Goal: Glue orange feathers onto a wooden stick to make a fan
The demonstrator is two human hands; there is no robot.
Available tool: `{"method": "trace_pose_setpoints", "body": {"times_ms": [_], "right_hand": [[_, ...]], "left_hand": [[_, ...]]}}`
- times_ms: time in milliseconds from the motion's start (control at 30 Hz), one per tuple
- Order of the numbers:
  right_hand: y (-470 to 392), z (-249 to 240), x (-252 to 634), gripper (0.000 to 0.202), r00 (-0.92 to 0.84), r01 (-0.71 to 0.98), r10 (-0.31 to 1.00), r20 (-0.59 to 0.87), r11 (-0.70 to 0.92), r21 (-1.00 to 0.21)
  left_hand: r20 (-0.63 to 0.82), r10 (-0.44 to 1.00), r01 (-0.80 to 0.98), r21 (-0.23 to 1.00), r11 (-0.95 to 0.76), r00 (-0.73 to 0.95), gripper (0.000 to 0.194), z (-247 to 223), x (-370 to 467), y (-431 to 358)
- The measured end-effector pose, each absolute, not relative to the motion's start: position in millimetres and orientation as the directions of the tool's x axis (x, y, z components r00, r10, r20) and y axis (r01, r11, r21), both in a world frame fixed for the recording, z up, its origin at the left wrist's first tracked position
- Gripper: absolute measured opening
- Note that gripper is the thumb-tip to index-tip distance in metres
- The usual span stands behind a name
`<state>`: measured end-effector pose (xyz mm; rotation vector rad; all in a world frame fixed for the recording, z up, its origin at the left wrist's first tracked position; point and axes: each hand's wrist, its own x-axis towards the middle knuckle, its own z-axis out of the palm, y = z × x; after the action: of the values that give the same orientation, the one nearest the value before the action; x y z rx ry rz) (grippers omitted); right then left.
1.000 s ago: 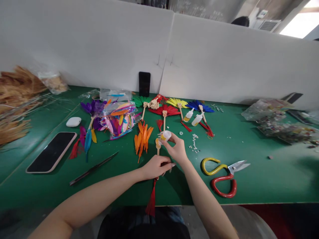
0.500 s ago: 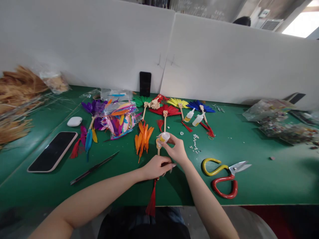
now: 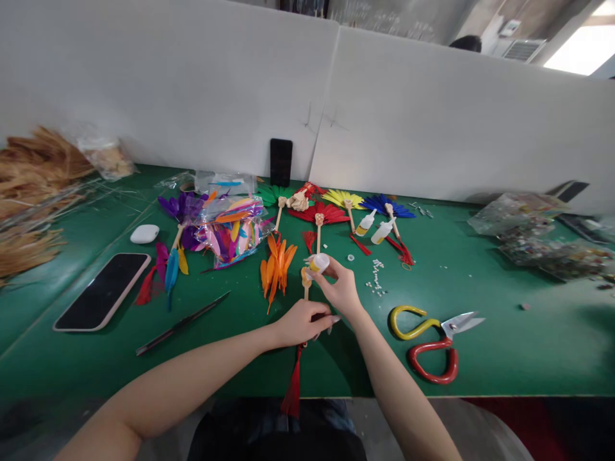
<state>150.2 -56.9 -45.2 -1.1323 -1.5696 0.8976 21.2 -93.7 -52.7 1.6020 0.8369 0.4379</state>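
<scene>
Head view: bottle tipped to the stick

My right fingers hold a small bottle [image 3: 319, 262] in a narrow pinch, tilted, its broad end up; the tip is too small and too covered to make out. My right hand [image 3: 342, 287] is just beyond my left hand [image 3: 300, 321], whose fingers close over the lower part of the stick [image 3: 306, 292]. That grip is partly hidden under my knuckles. The stick's upper end shows past them, close to the bottle, and a red tassel [image 3: 291, 389] hangs towards me at its near end.

I judge the step in hand to be dabbing glue on the stick's top; whether any has come out, I cannot tell. From here, a next move would call for a steady left grip, a light squeeze and care not to smear my fingertips.

Left of the stick lie orange feathers [image 3: 275, 269], apart from it. To the right are white beads [image 3: 376, 275] and a small ring [image 3: 350, 257]. Beyond, a red fan [image 3: 321, 213] lies among green, yellow and blue ones, with two more bottles near the blue. Farther out, open scissors [image 3: 448, 328] rest to my right, and tweezers [image 3: 182, 323] to my left, on the green table [image 3: 504, 365].
</scene>
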Motion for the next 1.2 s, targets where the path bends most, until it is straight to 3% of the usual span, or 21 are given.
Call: {"method": "trace_pose_setpoints", "body": {"times_ms": [1200], "right_hand": [[-54.7, -49.5, 150.8, 0.028, -0.153, 0.184, 0.953, 0.263, 0.289, -0.939]], "left_hand": [[-0.136, 0.741, 0.253, 0.966, -0.048, 0.658, 0.034, -55.5, 21.4, -94.4]]}}
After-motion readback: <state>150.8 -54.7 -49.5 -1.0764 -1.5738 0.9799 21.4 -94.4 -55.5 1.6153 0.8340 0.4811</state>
